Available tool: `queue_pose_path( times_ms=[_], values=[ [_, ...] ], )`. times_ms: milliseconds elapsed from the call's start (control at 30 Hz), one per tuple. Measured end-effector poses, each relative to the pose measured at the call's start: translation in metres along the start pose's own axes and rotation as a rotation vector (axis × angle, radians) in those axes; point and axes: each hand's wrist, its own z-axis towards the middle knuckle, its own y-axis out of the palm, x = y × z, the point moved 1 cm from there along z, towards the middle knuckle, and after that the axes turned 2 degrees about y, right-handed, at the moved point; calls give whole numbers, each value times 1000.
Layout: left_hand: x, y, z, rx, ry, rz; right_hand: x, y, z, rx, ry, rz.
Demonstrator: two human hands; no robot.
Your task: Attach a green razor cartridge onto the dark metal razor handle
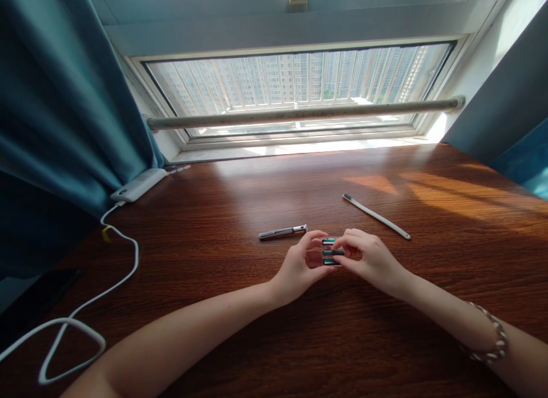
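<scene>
My left hand (300, 265) is closed around the left side of a small pack of razor blade cartridges (329, 241), its thumb below and fingers above. Three dark cartridges with green strips show in a column. From the right, my right hand (369, 256) pinches the end of the middle razor blade cartridge (331, 252) with thumb and forefinger; whether it has come loose from the pack I cannot tell. A silver and black razor handle (280, 233) lies on the table just beyond my left fingers.
A white toothbrush (379, 217) lies slantwise beyond my right hand on the wooden table (240, 198). At the left, a white power bank (139, 185) trails a white cable (136, 252). A blue curtain (72, 95) hangs there, and a window with a rail (299, 115) is behind.
</scene>
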Motion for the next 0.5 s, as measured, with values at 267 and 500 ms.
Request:
queue_pose_path(
  times_ms=[267,500],
  values=[
    [1,1,0,-19,1,14,-5,-1,-1,15,8,25],
    [0,-3,3,60,-30,-21,10,-8,3,198,104,4]
  ],
)
